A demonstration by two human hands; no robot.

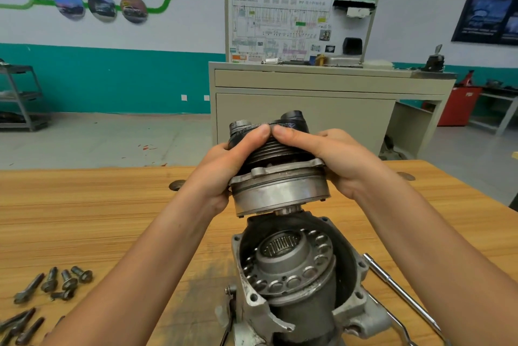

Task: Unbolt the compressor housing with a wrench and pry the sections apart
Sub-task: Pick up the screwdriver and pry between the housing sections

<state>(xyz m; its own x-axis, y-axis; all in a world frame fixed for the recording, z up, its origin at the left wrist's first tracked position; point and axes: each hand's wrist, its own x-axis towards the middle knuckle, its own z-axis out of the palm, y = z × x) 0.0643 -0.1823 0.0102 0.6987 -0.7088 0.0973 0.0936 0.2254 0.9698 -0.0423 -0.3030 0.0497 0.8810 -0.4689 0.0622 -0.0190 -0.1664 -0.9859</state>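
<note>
Both hands, left [224, 160] and right [333, 155], clamp the front section [277, 180] from either side, straight above the open housing [294, 270], axis upright.

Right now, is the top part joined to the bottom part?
No, the left hand and right hand hold the top part raised off the open bottom part.

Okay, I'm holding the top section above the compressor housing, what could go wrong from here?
The upper section, gripped by left hand and right hand, hangs over the open lower housing; a slip could drop it onto the exposed needle bearing.
The loose bolts lie near your left forearm and could be swept off the table.
</note>
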